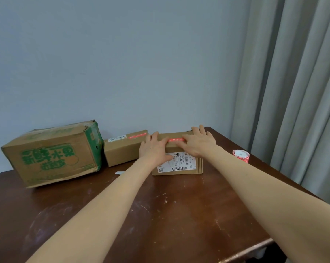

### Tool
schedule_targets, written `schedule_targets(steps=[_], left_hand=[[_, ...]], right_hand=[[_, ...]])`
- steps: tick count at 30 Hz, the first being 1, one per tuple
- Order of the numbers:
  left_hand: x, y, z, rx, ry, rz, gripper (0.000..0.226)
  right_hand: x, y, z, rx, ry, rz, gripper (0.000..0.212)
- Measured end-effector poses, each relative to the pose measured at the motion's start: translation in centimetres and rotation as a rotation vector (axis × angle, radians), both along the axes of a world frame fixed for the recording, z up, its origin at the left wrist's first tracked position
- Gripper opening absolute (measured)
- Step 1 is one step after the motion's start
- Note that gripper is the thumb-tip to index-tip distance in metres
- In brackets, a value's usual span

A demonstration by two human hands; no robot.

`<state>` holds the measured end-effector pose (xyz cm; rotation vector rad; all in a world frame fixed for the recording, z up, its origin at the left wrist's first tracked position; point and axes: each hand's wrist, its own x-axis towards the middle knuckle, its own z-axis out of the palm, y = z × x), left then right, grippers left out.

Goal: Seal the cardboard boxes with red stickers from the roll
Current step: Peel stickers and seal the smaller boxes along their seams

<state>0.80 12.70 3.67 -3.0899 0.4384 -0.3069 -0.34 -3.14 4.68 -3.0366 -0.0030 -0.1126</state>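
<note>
Dark brown wood, scuffed and flecked with pale marks, forms the table [160, 215], its near edge cut off by the frame. Two bare forearms reach across it. A small white scrap [119, 172], too blurred to identify, lies beside the left forearm.

Three cardboard boxes stand toward the back. The right-hand box [196, 164] is plain and rectangular, with a white barcode label on its front that is partly covered. The left hand [154, 149] and right hand [198, 143] both lie flat on its top, fingers straight, pressing a red sticker [175, 139]. Only the strip's middle shows between the fingertips, and its print is unreadable.

One roll of red stickers [241, 155] stands on the table right of this box, apart from it.

The middle box [122, 150] carries a second red sticker [137, 137] on top. The large box [52, 154], dented and printed in green, sits furthest left.

Behind are a smooth grey-blue wall [141, 63] and, at right, a pleated grey curtain [293, 92].
</note>
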Motion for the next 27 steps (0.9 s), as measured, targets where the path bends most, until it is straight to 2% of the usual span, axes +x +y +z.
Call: schedule_targets(steps=[11, 16, 21, 27], left_hand=[[-0.5, 0.6, -0.3, -0.040, -0.026, 0.004, 0.070], [-0.6, 0.7, -0.3, -0.040, -0.036, 0.006, 0.065], [-0.8, 0.8, -0.9, -0.138, -0.181, -0.054, 0.051], [-0.4, 0.8, -1.0, -0.148, -0.150, -0.046, 0.050]], right_hand=[[-0.5, -0.7, -0.7, -0.017, -0.090, -0.027, 0.073], [-0.8, -1.0, -0.9, 0.043, -0.075, -0.026, 0.066], [-1.3, -0.8, -0.7, 0.021, -0.219, 0.009, 0.055], [-1.6, -0.7, -0.6, 0.065, -0.177, -0.002, 0.052]])
